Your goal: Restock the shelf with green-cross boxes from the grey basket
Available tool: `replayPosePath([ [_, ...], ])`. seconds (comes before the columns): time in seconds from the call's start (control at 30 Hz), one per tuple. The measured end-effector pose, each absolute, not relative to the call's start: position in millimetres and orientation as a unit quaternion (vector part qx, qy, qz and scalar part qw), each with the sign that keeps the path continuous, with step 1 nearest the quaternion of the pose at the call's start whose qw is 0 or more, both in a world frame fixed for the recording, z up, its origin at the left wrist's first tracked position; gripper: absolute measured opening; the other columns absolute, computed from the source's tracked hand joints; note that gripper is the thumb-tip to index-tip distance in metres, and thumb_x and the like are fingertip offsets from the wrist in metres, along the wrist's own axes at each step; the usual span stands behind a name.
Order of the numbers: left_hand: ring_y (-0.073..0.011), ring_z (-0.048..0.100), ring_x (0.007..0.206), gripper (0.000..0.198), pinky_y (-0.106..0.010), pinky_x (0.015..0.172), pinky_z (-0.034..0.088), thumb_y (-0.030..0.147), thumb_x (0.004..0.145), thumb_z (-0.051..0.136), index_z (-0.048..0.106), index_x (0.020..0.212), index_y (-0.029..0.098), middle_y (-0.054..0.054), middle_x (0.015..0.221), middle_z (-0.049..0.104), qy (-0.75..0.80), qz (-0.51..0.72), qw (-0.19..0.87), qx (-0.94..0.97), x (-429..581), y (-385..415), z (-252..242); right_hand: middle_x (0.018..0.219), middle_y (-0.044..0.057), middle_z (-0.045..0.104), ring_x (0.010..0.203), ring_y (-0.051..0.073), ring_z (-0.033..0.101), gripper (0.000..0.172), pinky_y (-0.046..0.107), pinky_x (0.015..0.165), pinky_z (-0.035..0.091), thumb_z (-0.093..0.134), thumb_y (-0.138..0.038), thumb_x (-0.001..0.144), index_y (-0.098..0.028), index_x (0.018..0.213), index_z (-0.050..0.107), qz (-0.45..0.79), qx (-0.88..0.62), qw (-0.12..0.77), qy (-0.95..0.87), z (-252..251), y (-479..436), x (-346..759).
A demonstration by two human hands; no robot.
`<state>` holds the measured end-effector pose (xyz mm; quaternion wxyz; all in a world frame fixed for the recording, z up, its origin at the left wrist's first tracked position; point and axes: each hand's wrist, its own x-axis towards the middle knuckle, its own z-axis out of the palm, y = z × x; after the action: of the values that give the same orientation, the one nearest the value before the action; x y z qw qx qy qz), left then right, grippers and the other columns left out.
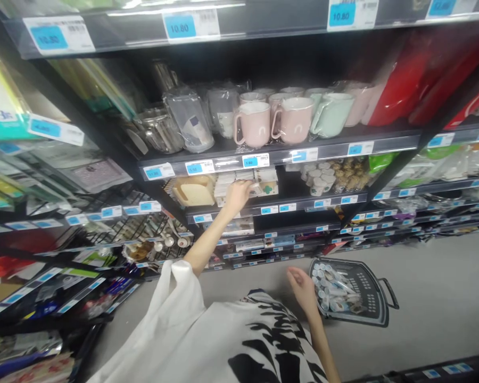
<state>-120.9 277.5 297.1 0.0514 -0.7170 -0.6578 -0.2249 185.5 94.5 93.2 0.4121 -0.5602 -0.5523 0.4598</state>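
Small white boxes [224, 186] stand packed in a row on a shelf, with a box bearing a green clover [267, 188] at the row's right end. Our left hand [239, 196] is at the front of this row, fingers bent over the boxes; the picture is too soft there for us to tell whether they have closed on one. To handle these well, we would pinch a single box by its two sides and draw it straight out, lifting a little over the shelf's front lip [252, 209], so that its neighbours do not tip. We would also keep the wrist low, because a shelf of pink mugs [254, 126] overhangs the arm. Left of the boxes lies a cream-coloured item [193, 190]; to their right, past a dark gap, are small white cups [318, 181]. Our right hand [302, 287] hangs lower, half-curled and seemingly holding nothing, just beside a dark basket [377, 295] on the grey floor [435, 276], partly filled with pale packs [332, 287]. That hand is well placed to steady the basket's near rim.
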Motion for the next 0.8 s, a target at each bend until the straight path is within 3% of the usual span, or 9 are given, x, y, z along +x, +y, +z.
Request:
replayPosePath([
  [0.17, -0.0286, 0.065, 0.106, 0.025, -0.036, 0.09, 0.049, 0.014, 0.094, 0.055, 0.077, 0.105, 0.017, -0.014, 0.104, 0.074, -0.685, -0.141, 0.077, -0.71, -119, 300, 283, 0.097, 0.013, 0.08, 0.088, 0.029, 0.076, 0.042, 0.041, 0.082, 0.061, 0.066, -0.059, 0.083, -0.019, 0.095, 0.076, 0.461, -0.559, 0.41, -0.553, 97, 94, 189],
  [0.3, -0.0293, 0.058, 0.114, 0.026, -0.04, 0.099, 0.045, 0.01, 0.094, 0.052, 0.076, 0.101, 0.017, -0.012, 0.098, 0.074, -0.676, -0.128, 0.102, -0.719, -120, 309, 268, 0.093, 0.013, 0.081, 0.085, 0.029, 0.076, 0.044, 0.04, 0.078, 0.062, 0.066, -0.061, 0.083, -0.019, 0.094, 0.076, 0.463, -0.561, 0.412, -0.549, 99, 93, 191],
  [0.53, -0.0304, 0.052, 0.119, 0.036, -0.045, 0.106, 0.036, 0.006, 0.096, 0.043, 0.069, 0.117, 0.018, -0.013, 0.125, 0.068, -0.659, -0.141, 0.124, -0.728, -126, 310, 250, 0.094, 0.013, 0.081, 0.084, 0.029, 0.077, 0.044, 0.04, 0.077, 0.062, 0.066, -0.062, 0.084, -0.02, 0.095, 0.077, 0.463, -0.556, 0.409, -0.556, 97, 87, 193],
  [0.8, -0.0336, 0.046, 0.126, 0.038, -0.045, 0.106, 0.034, 0.008, 0.091, 0.051, 0.063, 0.126, 0.018, -0.015, 0.137, 0.06, -0.652, -0.142, 0.115, -0.736, -129, 307, 245, 0.091, 0.013, 0.081, 0.082, 0.029, 0.077, 0.049, 0.041, 0.077, 0.063, 0.067, -0.067, 0.082, -0.02, 0.092, 0.077, 0.465, -0.557, 0.408, -0.554, 96, 86, 192],
])
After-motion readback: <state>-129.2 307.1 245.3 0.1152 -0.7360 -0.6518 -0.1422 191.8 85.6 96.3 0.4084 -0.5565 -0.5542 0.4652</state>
